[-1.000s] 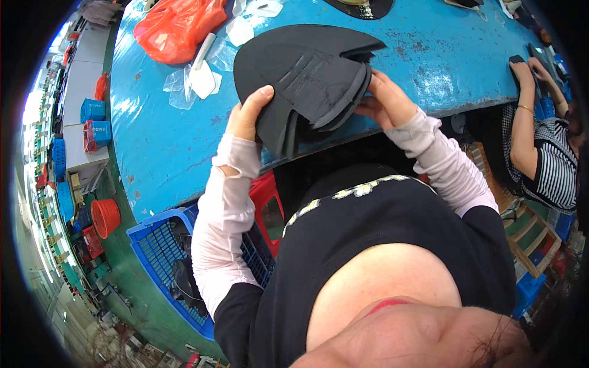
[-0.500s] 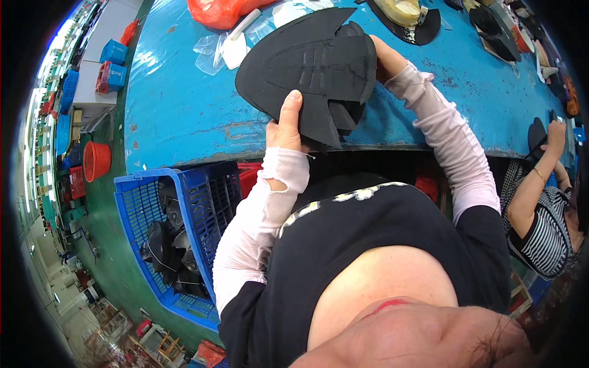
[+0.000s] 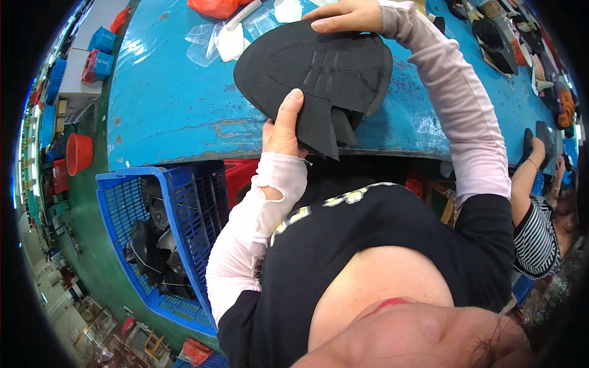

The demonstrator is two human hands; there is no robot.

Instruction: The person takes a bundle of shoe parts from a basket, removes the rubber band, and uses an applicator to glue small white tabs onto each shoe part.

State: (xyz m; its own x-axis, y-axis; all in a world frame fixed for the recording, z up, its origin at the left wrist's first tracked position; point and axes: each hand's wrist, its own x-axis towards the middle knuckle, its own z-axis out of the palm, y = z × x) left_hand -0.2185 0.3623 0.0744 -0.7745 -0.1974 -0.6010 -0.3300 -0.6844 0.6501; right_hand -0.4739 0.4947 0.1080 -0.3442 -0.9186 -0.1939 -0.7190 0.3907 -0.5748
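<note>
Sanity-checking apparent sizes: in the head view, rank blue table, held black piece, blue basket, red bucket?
Largest to smallest:
1. Blue table
2. Blue basket and held black piece: too close to rank; the basket's nearness to the camera is unsure
3. Red bucket

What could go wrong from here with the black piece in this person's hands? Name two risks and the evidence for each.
The black piece has a pointed flap reaching toward the front edge of the blue table; drawing it back might catch or bend the flap.

The left hand has its thumb on top, while the right hand rests at the far edge; uneven pressure could let the piece twist or slip.
</note>
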